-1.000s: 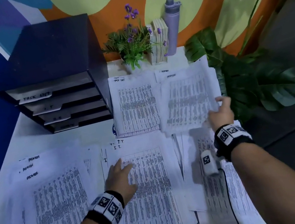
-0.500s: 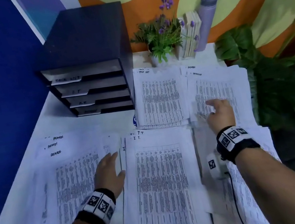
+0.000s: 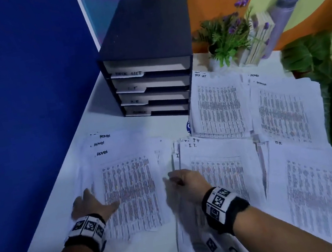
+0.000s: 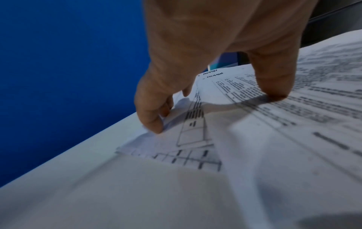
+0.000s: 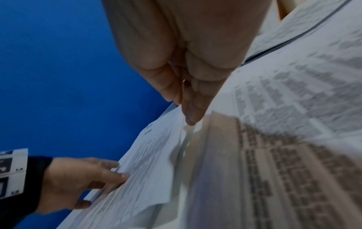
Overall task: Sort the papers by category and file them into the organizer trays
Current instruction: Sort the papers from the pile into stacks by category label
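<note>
Worktop (image 3: 99, 106), white, set against a blue wall and carrying five spreads of printed papers. Organizer (image 3: 149, 62), dark, four labelled trays, stands at the far edge beside a potted plant (image 3: 224, 35). ADMIN pile (image 3: 127, 190) lies near left; I.T. pile (image 3: 220, 174) just beside it to the right; a task-list pile (image 3: 219, 107) and a second ADMIN pile (image 3: 285, 113) lie behind; one more pile (image 3: 318, 188) lies at near right. Left hand (image 3: 90, 205) sits at the ADMIN pile's left edge, fingers (image 4: 154, 117) curled under the lifted sheet edge, thumb (image 4: 274, 83) pressing on top. Right hand (image 3: 186, 182) rests at the gap between the two near piles, fingers (image 5: 192, 106) held together, tips against the paper edges; whether they pinch a sheet cannot be told.
</note>
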`<state>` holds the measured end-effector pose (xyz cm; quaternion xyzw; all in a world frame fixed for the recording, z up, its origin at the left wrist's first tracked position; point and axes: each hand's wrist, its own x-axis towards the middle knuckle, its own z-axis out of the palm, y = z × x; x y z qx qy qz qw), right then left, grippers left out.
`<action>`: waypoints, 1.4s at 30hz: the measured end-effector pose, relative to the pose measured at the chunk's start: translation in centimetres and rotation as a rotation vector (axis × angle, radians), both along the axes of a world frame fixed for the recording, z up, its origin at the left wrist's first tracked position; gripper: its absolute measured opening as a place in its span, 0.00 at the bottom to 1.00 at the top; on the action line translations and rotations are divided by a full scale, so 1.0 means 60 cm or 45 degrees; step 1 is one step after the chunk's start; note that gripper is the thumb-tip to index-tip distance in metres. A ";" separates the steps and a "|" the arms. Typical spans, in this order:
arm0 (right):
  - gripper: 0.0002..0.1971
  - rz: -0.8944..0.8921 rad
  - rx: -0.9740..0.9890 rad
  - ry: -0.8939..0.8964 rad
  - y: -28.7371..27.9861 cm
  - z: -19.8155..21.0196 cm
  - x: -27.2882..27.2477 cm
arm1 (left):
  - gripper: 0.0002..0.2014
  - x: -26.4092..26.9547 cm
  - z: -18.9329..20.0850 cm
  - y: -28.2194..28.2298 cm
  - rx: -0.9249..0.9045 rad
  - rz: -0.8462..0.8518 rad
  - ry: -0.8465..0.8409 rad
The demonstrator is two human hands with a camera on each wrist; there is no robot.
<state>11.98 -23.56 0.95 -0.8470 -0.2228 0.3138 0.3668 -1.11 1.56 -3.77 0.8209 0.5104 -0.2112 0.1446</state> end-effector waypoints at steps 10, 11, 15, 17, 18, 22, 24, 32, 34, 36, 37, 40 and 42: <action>0.06 0.051 -0.149 -0.139 0.097 -0.019 -0.058 | 0.38 -0.037 -0.010 0.047 -0.336 0.193 -0.560; 0.06 0.035 -0.161 -0.141 0.099 -0.027 -0.056 | 0.31 -0.041 -0.006 0.050 -0.374 0.185 -0.579; 0.09 -0.054 -0.201 -0.044 0.105 -0.053 -0.048 | 0.17 -0.051 0.003 0.060 -0.431 0.093 -0.691; 0.05 -0.200 -0.140 0.009 0.110 -0.053 -0.046 | 0.13 -0.055 0.011 0.065 -0.452 0.127 -0.787; 0.04 -0.288 -0.093 0.049 0.110 -0.049 -0.044 | 0.12 -0.056 0.016 0.066 -0.479 0.165 -0.844; 0.24 -0.573 0.065 0.254 0.109 -0.040 -0.031 | 0.27 -0.064 0.014 0.074 -0.627 0.343 -0.885; 0.18 -0.621 0.087 0.279 0.110 -0.043 -0.030 | 0.32 -0.069 0.006 0.076 -0.675 0.409 -0.896; 0.06 -0.722 -0.127 0.053 0.111 -0.066 -0.032 | 0.12 -0.081 -0.006 0.081 -0.631 0.421 -0.832; 0.08 -0.693 -0.193 0.023 0.106 -0.070 -0.031 | 0.08 -0.089 -0.007 0.091 -0.598 0.381 -0.819; 0.05 -0.690 -0.212 0.065 0.106 -0.076 -0.035 | 0.06 -0.096 -0.002 0.095 -0.594 0.383 -0.837; 0.01 -0.672 -0.210 0.087 0.108 -0.076 -0.038 | 0.09 -0.098 0.002 0.095 -0.597 0.392 -0.857; 0.12 -0.643 -0.131 0.184 0.116 -0.079 -0.044 | 0.15 -0.102 0.017 0.089 -0.630 0.438 -0.927; 0.10 -0.608 -0.087 0.231 0.121 -0.077 -0.046 | 0.17 -0.105 0.021 0.087 -0.638 0.442 -0.970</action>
